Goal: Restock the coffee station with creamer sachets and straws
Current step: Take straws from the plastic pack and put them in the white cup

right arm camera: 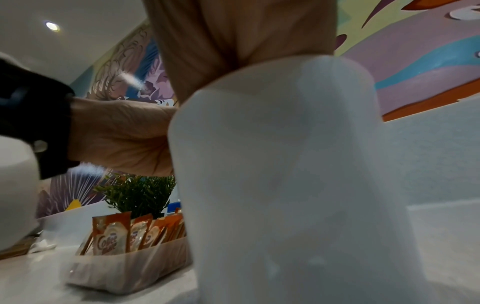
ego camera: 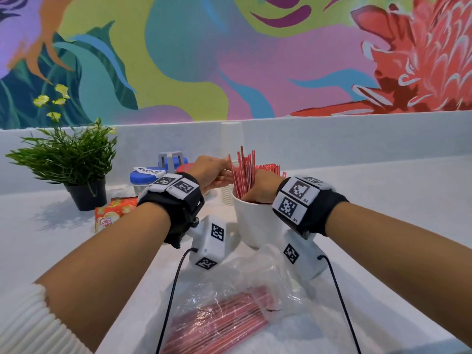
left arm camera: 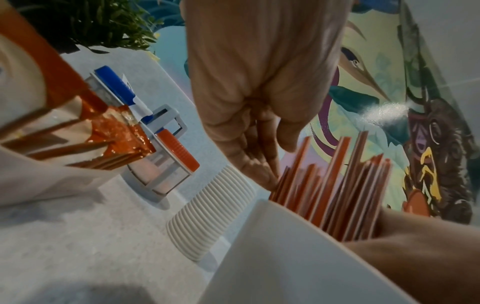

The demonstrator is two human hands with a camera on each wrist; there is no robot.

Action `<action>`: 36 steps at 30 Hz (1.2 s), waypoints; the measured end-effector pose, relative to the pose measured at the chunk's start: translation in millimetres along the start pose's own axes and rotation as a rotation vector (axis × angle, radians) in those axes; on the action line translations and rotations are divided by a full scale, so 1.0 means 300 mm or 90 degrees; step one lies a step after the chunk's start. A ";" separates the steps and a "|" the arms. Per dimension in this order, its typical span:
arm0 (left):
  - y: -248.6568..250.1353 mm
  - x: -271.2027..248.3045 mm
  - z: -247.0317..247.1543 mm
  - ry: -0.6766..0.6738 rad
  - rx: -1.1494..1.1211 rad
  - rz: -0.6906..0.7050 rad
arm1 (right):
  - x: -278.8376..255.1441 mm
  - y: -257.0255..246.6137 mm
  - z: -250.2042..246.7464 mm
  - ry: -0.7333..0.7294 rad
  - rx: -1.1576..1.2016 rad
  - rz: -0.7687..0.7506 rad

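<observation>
The right hand [ego camera: 260, 186] grips red straws [ego camera: 244, 172] inside the white cup [ego camera: 251, 223]; the left hand's [ego camera: 209, 175] straight fingers touch their tops.

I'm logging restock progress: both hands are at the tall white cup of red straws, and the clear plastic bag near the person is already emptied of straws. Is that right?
Not quite. The clear plastic bag is not empty: the head view shows a bundle of red straws inside it. The rest holds: the left hand and right hand are both at the tall white cup of red straws.
</observation>
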State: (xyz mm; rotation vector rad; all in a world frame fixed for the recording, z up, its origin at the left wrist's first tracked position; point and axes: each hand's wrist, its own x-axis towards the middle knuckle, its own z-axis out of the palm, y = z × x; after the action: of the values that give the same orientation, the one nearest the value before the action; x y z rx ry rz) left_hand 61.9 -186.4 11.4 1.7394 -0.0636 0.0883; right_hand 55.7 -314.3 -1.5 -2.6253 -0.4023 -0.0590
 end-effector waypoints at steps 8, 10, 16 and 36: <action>0.019 -0.058 -0.025 0.008 0.019 0.011 | -0.029 0.005 -0.061 0.034 0.144 0.037; 0.014 -0.072 -0.019 0.002 0.043 0.019 | -0.034 0.006 -0.075 0.034 0.184 0.043; -0.015 -0.088 0.001 -0.024 0.092 0.047 | -0.036 0.028 -0.100 -0.016 0.279 0.037; -0.042 -0.071 0.067 0.011 0.465 0.162 | -0.028 0.087 -0.082 0.191 0.110 0.043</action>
State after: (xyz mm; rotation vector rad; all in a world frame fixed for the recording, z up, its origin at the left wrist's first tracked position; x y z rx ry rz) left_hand 42.2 -204.3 -6.4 2.4522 -0.2672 0.3477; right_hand 55.9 -350.0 7.3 -2.4070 -0.2044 -0.3734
